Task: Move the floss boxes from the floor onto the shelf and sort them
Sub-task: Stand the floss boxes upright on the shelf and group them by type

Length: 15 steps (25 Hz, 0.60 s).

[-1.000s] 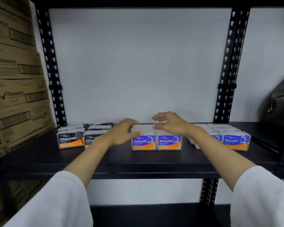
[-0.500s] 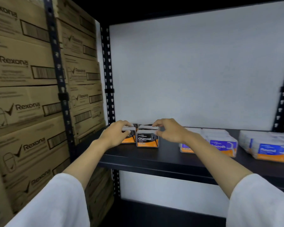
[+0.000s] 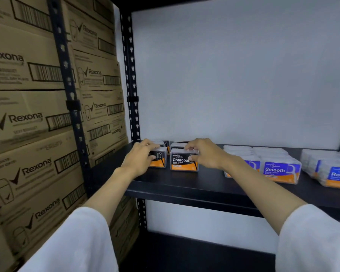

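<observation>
On black shelf (image 3: 185,185): floss boxes (image 3: 184,160); Rexona cartons (image 3: 28,118) left.

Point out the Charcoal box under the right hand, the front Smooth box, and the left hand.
Charcoal box (image 3: 182,162), head view, front label.
Smooth box (image 3: 279,171), head view, front label.
Left hand (image 3: 139,160), head view, back of hand.

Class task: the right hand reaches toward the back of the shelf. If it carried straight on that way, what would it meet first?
Probably the rear Charcoal box behind the front Charcoal box that the right hand grips; beyond it, the white wall. Depth is uncertain.
</observation>
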Motion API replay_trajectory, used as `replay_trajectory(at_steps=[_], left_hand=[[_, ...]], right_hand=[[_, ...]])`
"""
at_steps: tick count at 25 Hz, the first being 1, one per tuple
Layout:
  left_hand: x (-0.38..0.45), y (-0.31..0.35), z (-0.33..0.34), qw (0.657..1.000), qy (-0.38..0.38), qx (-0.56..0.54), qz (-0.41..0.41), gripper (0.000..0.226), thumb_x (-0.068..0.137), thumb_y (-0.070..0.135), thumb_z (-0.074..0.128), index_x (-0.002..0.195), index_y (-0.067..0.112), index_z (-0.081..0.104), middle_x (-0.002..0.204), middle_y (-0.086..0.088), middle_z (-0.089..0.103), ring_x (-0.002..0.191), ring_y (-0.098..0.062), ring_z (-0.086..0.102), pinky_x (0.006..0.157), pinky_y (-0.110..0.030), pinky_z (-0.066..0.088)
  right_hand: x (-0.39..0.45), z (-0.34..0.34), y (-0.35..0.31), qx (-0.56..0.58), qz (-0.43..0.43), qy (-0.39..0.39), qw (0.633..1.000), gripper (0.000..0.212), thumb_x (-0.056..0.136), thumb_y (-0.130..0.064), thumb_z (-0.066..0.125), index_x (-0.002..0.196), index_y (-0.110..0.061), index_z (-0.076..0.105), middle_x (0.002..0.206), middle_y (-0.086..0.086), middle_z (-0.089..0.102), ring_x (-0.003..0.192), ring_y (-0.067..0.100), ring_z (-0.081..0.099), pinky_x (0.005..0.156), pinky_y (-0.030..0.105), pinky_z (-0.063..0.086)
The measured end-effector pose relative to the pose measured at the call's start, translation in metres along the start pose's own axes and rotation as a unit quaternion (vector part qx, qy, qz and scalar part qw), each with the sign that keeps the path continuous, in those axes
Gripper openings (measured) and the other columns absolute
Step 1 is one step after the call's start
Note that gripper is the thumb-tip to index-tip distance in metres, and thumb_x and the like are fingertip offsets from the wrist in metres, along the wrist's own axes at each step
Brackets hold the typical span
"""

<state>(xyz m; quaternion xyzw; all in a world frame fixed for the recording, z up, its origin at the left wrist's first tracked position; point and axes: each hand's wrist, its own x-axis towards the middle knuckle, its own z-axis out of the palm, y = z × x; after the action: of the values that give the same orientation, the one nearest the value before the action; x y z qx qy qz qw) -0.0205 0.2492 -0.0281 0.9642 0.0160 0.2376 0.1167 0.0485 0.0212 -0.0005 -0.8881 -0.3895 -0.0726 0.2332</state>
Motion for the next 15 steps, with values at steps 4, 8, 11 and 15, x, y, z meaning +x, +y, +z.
replay_trajectory(at_steps=[4, 8, 11, 15], left_hand=[[0.0016, -0.0005, -0.0100, 0.998, -0.021, -0.045, 0.027, 0.044, 0.089, 0.015, 0.065, 0.131, 0.027, 0.057, 0.126, 0.005, 0.052, 0.120, -0.017, 0.046, 0.101, -0.036, 0.040], [-0.0030, 0.0008, -0.0097, 0.998, -0.015, -0.053, 0.038, 0.042, 0.089, 0.018, 0.065, 0.129, 0.029, 0.058, 0.126, 0.007, 0.053, 0.121, -0.015, 0.046, 0.100, -0.041, 0.042], [-0.0040, 0.0002, -0.0089, 0.998, -0.003, -0.059, 0.031, 0.039, 0.091, 0.023, 0.063, 0.128, 0.032, 0.057, 0.127, 0.009, 0.053, 0.121, -0.014, 0.045, 0.097, -0.041, 0.043], [-0.0019, -0.0012, -0.0061, 0.998, 0.005, -0.050, 0.031, 0.037, 0.091, 0.028, 0.062, 0.127, 0.034, 0.057, 0.130, 0.011, 0.053, 0.123, -0.014, 0.044, 0.095, -0.040, 0.043]], right_hand=[[-0.0062, -0.0012, -0.0011, 0.006, 0.002, 0.009, 1.000, 0.035, 0.088, -0.013, 0.065, 0.123, -0.013, 0.060, 0.109, 0.004, 0.057, 0.096, 0.013, 0.048, 0.080, 0.023, 0.037], [-0.0094, 0.0006, -0.0058, 0.023, 0.005, 0.015, 1.000, 0.036, 0.089, -0.012, 0.065, 0.124, -0.013, 0.059, 0.106, -0.001, 0.051, 0.098, 0.012, 0.046, 0.079, 0.023, 0.038], [-0.0085, -0.0004, -0.0056, 0.030, 0.009, 0.015, 0.999, 0.036, 0.087, -0.012, 0.067, 0.123, -0.014, 0.061, 0.103, -0.003, 0.050, 0.096, 0.012, 0.046, 0.080, 0.022, 0.035], [-0.0051, -0.0012, 0.0002, 0.055, 0.019, 0.011, 0.998, 0.035, 0.084, -0.015, 0.070, 0.118, -0.018, 0.064, 0.107, 0.000, 0.056, 0.103, 0.014, 0.050, 0.083, 0.024, 0.036]])
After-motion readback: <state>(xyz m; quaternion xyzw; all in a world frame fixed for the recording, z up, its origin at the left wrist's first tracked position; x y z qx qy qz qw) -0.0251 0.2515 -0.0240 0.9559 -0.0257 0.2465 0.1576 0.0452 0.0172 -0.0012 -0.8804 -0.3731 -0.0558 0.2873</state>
